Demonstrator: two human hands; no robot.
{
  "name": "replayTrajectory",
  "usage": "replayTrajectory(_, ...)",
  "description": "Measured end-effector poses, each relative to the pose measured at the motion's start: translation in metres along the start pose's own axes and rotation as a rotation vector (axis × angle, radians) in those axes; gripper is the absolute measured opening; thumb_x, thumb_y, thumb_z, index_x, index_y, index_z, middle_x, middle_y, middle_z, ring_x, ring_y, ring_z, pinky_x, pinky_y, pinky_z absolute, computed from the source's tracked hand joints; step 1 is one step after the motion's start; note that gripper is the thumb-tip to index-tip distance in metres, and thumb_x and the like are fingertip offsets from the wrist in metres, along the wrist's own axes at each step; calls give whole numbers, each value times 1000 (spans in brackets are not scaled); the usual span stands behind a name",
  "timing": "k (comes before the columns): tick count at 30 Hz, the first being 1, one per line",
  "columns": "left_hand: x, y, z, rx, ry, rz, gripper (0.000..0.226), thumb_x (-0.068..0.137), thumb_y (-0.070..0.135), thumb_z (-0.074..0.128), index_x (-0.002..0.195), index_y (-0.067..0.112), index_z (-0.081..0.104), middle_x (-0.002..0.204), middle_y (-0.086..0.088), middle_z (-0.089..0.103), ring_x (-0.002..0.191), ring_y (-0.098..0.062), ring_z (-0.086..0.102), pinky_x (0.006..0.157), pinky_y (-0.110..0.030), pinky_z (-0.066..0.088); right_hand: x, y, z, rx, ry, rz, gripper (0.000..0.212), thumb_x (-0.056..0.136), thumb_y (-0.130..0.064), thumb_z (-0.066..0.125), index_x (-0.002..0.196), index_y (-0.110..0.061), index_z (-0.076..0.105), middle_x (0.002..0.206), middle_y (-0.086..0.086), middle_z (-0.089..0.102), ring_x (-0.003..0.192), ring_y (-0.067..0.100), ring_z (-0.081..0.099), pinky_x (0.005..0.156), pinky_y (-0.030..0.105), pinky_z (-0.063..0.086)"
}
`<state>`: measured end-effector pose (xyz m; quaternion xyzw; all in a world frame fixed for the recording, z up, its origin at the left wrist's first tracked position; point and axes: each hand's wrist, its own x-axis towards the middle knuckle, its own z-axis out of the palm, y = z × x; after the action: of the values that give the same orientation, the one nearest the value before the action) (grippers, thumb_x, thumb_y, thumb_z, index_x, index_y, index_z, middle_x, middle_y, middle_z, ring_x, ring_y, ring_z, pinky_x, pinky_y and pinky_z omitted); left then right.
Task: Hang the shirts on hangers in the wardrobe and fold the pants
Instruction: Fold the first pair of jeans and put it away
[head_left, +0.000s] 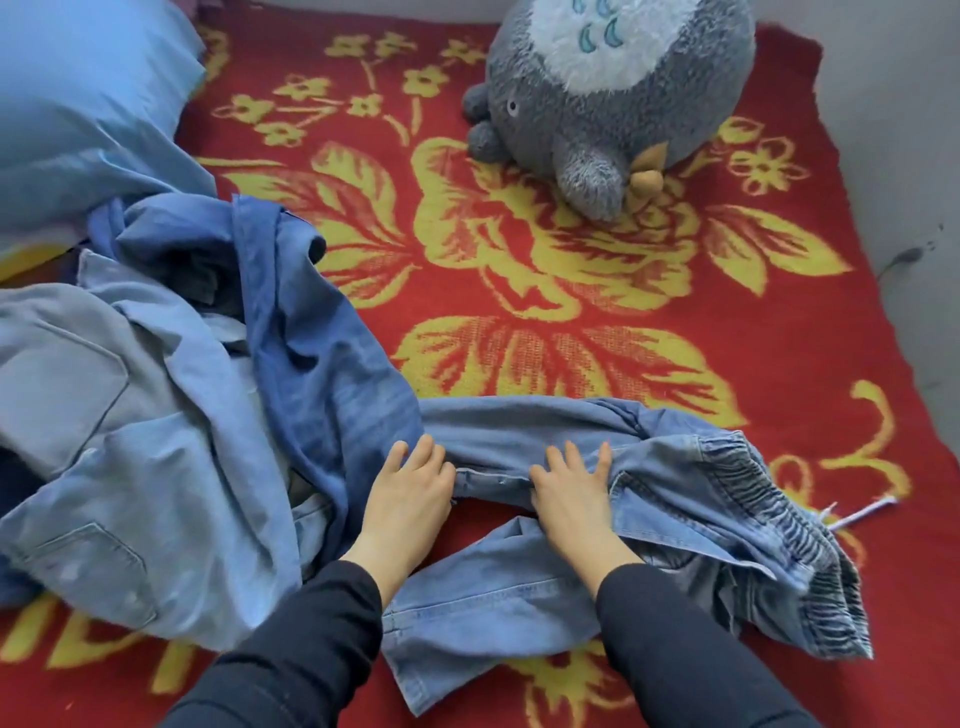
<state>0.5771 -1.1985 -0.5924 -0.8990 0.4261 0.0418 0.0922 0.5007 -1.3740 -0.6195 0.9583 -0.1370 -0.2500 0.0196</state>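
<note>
Light blue denim pants (675, 499) with an elastic waistband at the right lie crumpled across the red blanket near the front. My left hand (410, 493) rests flat on one pant leg beside a seam, fingers straight. My right hand (569, 493) presses flat on the same leg a little to the right. A darker blue shirt (322, 353) and a pale blue-grey shirt with chest pockets (119, 441) lie heaped at the left, overlapping the pants' leg end.
A red blanket with yellow flowers (545, 291) covers the bed. A big grey plush toy (613, 93) sits at the back. A light blue pillow (78, 104) lies at the back left. A grey wall (909, 182) borders the right side.
</note>
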Motion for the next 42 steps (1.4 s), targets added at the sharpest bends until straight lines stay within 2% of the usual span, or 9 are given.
replayTrajectory(8, -29, -45, -23, 205, -228, -170, 30, 94, 14, 36, 113, 16, 59, 117, -4, 53, 119, -26, 41, 93, -35, 31, -26, 28, -38, 538, 276, 320, 17, 96, -26, 34, 82, -17, 39, 73, 6, 53, 82, 31, 54, 85, 45, 34)
replayTrajectory(14, -44, -44, -52, 185, -385, -314, 31, 92, 16, 43, 119, 21, 58, 123, 2, 53, 123, -21, 38, 93, -34, 32, -64, 131, -95, 1087, 694, 968, 29, 97, -16, 37, 100, 5, 56, 109, 33, 60, 98, 44, 53, 76, 42, 29)
replayTrajectory(20, 16, 83, -98, -357, -177, -350, 30, 92, 23, 44, 121, 19, 52, 127, -2, 53, 123, -24, 40, 94, -40, 38, -135, 163, -69, 945, 224, 274, 10, 87, -18, 65, 85, -10, 60, 81, 6, 64, 81, 24, 57, 70, 31, 40)
replayTrajectory(26, 28, 204, -113, -641, 23, -89, 30, 92, 21, 49, 121, 20, 53, 122, 3, 53, 115, -22, 42, 88, -34, 37, -168, 225, -26, 968, 678, 714, 30, 81, -7, 58, 109, -14, 61, 104, 4, 62, 105, 29, 52, 89, 38, 39)
replayTrajectory(31, 48, 263, -111, -716, 123, 74, 53, 95, 30, 49, 145, 20, 37, 150, 4, 35, 137, -18, 29, 107, -34, 28, -180, 272, 38, 1086, 253, 903, 53, 85, -7, 53, 137, -12, 46, 138, 13, 51, 129, 33, 43, 104, 40, 36)
replayTrajectory(35, 80, 285, -101, -514, 21, 195, 71, 91, 28, 49, 153, 28, 15, 159, 8, 18, 145, -15, 14, 112, -37, 13, -173, 274, 76, 1090, -29, 805, 85, 76, -10, 62, 150, -32, 23, 158, -3, 20, 145, 26, 14, 111, 51, 22)
replayTrajectory(38, 95, 292, -95, -516, -222, 168, 78, 85, 23, 49, 151, 37, 12, 136, 4, 51, 128, -20, 41, 111, -45, 13, -169, 271, 93, 1032, -95, 704, 81, 78, -13, 62, 148, -35, 26, 160, -11, 6, 148, 20, -4, 112, 52, 14)
replayTrajectory(40, 100, 288, -99, -797, -498, 28, 81, 80, 36, 45, 150, 43, 4, 97, 4, 64, 97, -22, 56, 101, -45, 30, -174, 265, 96, 886, 69, 563, 66, 76, -9, 58, 136, -31, 43, 151, -7, 29, 146, 17, 11, 110, 46, 17)
replayTrajectory(42, 105, 286, -103, -1020, -683, -127, 88, 75, 61, 43, 150, 43, 0, 110, 2, 61, 101, -23, 56, 90, -41, 38, -184, 252, 93, 748, 306, 378, 49, 69, -5, 59, 114, -26, 56, 120, -6, 53, 127, 16, 42, 102, 39, 23)
